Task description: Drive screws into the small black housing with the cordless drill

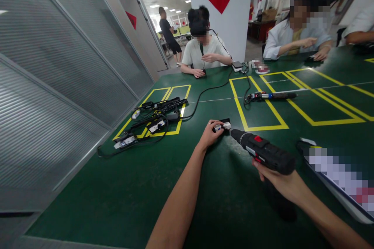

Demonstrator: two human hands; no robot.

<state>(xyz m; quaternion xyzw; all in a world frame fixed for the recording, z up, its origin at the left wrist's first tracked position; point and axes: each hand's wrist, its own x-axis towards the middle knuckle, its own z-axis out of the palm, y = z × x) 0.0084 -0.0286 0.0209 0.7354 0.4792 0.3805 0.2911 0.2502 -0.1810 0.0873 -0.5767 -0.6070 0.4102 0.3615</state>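
Observation:
My right hand (273, 175) is wrapped round the grip of a black power drill (263, 150) with red details. The drill points left, its tip close to a small black and white part (226, 125) on the green table (140, 186). My left hand (212, 134) holds that part against the table, fingers bent over its left side. Whether the drill's bit touches the part is too small to tell.
Tangled black cables with adapters (163, 111) lie at the left in yellow taped frames. A pen-shaped tool (271, 96) lies beyond the drill. A partly blurred tray (336, 179) is at the right. Across the table, a person (206, 48) works with a screwdriver; others sit at the right.

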